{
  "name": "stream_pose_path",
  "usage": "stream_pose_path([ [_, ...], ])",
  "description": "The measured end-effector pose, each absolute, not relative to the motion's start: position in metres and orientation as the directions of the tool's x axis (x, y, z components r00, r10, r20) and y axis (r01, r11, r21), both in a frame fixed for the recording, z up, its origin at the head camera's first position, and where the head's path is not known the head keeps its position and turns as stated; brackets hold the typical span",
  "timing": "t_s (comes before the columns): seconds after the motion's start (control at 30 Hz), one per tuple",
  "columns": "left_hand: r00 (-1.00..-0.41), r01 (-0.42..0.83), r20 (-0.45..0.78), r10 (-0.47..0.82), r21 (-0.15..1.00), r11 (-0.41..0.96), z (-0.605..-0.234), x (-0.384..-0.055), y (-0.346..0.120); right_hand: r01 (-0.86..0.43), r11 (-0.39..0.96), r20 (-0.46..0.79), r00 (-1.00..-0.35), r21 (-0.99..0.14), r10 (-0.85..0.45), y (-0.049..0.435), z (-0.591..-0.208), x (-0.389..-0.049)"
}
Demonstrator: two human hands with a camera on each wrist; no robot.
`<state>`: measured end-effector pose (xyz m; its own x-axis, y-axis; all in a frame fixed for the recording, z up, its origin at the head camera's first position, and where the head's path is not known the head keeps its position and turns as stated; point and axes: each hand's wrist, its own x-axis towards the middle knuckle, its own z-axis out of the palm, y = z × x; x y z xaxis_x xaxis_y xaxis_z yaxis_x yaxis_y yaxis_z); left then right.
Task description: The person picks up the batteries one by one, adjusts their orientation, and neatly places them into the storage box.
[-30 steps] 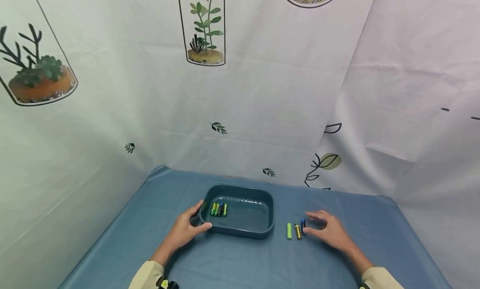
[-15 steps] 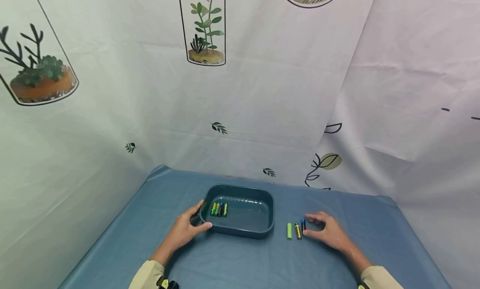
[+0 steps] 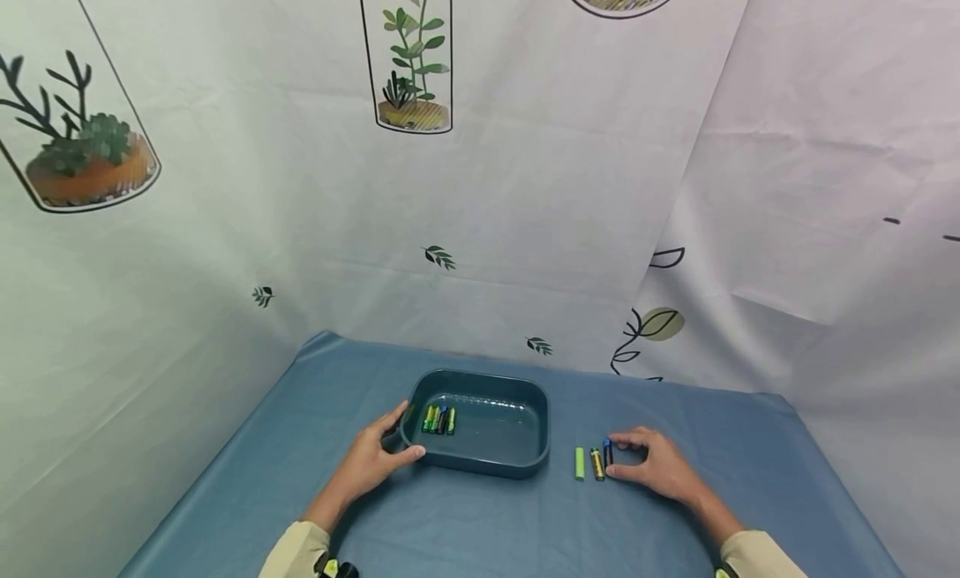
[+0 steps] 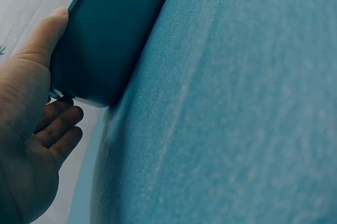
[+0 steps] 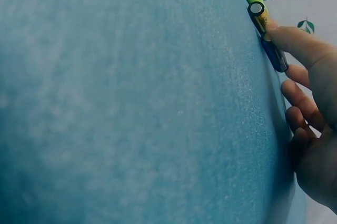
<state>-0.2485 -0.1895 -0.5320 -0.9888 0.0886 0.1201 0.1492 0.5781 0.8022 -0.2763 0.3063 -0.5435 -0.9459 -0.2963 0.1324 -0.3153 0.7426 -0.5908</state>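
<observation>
A dark teal rectangular dish (image 3: 487, 464) stands on the table with several green, yellow and dark batteries (image 3: 438, 420) lined up at its left end. My left hand (image 3: 372, 457) grips that left end, thumb over the near rim and fingers round the far side; the left wrist view shows the thumb (image 4: 51, 29) at the rim. Right of the dish lie a plain light green battery (image 3: 579, 463) and a gold and black battery (image 3: 597, 464). Beside them, my right hand (image 3: 658, 465) pinches a blue and black battery (image 3: 608, 453) between thumb and index finger, end to end.
A blue cloth (image 3: 480, 528) covers the table. White patterned fabric (image 3: 525, 211) hangs behind it and along both sides. The three batteries outside the dish stand close together in a row.
My right thumb and index finger have closed in on the blue and black battery, now touching its two ends. The left hand and the dish have stayed in place.
</observation>
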Motion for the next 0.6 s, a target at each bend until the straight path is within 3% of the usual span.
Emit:
stream_pose_path([
  [0.6,-0.99,0.142,0.111,0.089,0.808,0.572,-0.5312,-0.2481,-0.1902,-0.322,0.752,0.116,-0.942,-0.576,-0.315,0.3079,-0.5425,-0.2786],
])
